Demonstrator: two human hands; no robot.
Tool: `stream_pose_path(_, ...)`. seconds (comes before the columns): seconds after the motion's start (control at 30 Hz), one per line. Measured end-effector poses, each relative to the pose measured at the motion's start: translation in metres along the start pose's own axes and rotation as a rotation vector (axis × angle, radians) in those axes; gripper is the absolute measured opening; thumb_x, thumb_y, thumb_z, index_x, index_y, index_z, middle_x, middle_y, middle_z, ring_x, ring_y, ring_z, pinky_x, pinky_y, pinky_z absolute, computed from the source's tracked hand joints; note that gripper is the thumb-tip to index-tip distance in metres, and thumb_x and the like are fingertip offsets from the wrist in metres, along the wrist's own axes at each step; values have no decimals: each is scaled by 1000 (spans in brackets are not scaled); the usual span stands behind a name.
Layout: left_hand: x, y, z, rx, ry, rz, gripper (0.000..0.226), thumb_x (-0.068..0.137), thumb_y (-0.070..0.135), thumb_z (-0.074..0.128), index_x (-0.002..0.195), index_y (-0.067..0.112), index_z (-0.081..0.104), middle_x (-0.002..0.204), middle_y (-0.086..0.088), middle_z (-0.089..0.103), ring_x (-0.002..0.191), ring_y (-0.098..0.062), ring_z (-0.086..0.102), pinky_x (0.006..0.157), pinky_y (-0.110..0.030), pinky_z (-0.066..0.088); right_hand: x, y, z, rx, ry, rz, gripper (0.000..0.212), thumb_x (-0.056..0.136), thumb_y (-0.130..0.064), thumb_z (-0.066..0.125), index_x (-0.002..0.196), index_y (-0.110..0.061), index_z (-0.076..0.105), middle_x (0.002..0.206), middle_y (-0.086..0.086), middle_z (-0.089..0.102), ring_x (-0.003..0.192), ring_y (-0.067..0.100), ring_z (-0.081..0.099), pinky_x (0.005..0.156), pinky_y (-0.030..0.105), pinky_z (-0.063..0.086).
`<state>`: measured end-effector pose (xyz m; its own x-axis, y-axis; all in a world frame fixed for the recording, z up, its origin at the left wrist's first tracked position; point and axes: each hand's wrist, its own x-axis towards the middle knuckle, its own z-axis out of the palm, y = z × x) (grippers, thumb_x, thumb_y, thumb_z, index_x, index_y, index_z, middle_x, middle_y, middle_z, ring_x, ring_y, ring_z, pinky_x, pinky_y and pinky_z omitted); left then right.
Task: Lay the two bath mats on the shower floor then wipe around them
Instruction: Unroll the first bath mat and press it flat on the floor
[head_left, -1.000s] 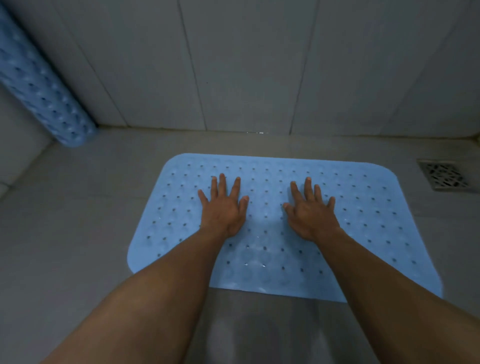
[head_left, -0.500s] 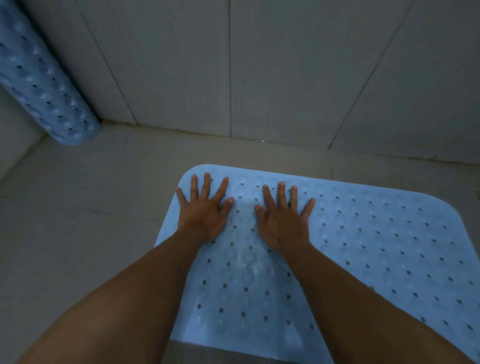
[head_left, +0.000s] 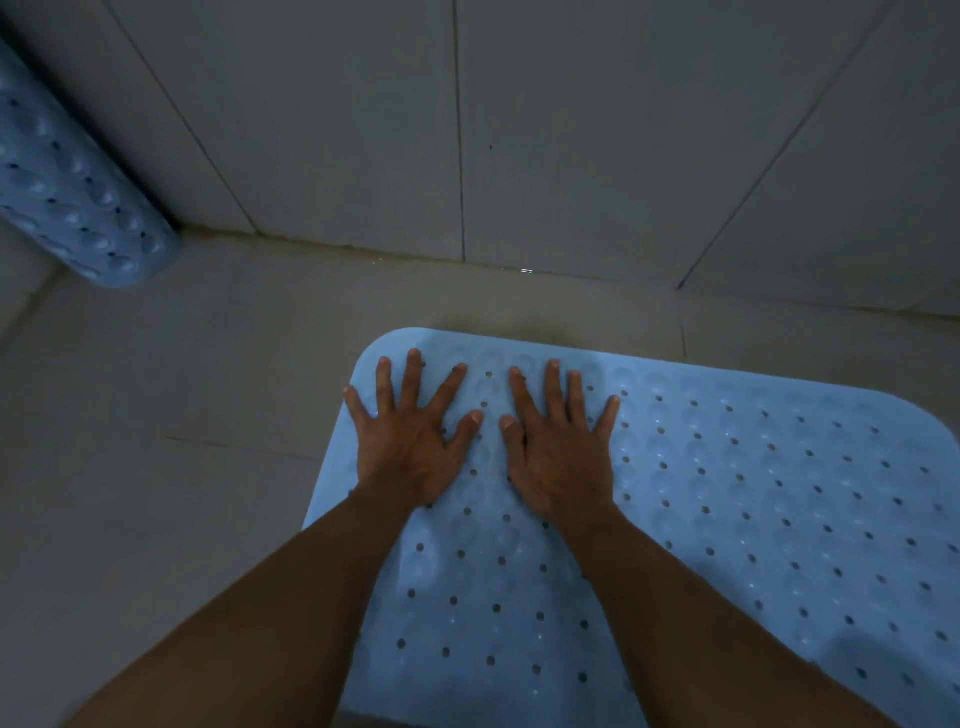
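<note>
Dim shower corner: pale tiled floor (head_left: 156, 493) meeting a grey tiled wall (head_left: 571, 130). Flat on the floor at centre and right, a blue mat (head_left: 753, 519) dotted with holes, its far edge near the wall but apart from it; in the left corner, well apart, a rolled mat (head_left: 72, 197), tilted, its end on the floor. On the first mat's far left corner, left hand (head_left: 415, 447) and right hand (head_left: 558, 457) side by side, palms down, fingers straight and spread, thumbs close together, gripping nothing.
</note>
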<state>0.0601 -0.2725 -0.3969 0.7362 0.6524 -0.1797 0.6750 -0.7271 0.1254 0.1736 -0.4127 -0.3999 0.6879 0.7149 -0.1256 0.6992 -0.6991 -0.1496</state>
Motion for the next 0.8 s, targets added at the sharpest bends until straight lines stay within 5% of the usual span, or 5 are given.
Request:
stream_pose_path(0.37,5,4,-3,40,-61,-24,72,90,76,3,148,47,-27,160,6,-32,148,-34,-23,114,-68,-6,6,0,-2,19,-74,18,60,102,-50,8,156,-35,-14,166,0,-14,152,23,-15,116,63,-10)
stream_pose_path(0.8,4,4,-6,10,-107,-36,73,90,75,6,150,46,-24,160,5,-32,148,-33,-26,114,-67,-10,7,-1,-3,55,-46,3,58,102,-48,12,157,-38,-3,167,-1,-6,153,23,-10,117,62,-11)
